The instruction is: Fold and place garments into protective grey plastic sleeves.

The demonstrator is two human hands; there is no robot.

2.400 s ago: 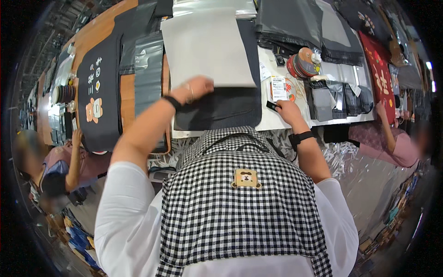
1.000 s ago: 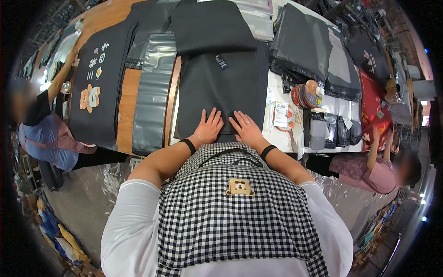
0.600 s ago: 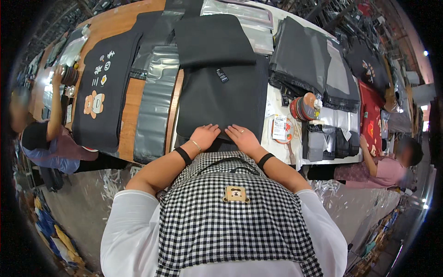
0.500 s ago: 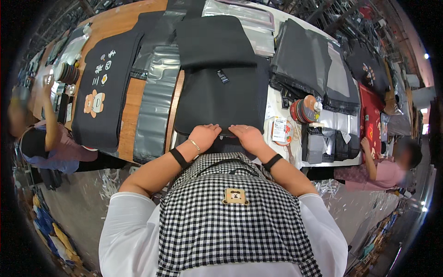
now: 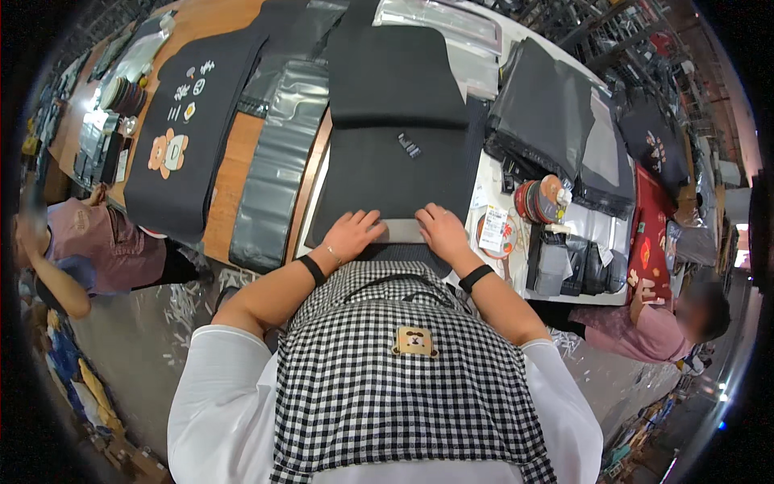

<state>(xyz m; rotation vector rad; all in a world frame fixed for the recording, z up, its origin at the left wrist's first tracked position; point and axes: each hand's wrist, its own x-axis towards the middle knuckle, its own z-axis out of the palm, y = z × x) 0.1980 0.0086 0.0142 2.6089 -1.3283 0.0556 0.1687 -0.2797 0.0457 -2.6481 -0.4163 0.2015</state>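
Black mat [image 5: 387,184], grey-backed, near edge folded over

Left hand [image 5: 352,235], right hand [image 5: 443,237], both palm-down

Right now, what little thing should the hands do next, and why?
I'd probably have the left hand and right hand fold the near edge of the black mat over toward the small black tag: a grey strip shows between the hands, so that edge looks turned up, and the tag lies on the mat beyond it.

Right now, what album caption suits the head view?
Left hand and right hand on a black mat, a grey strip between them.
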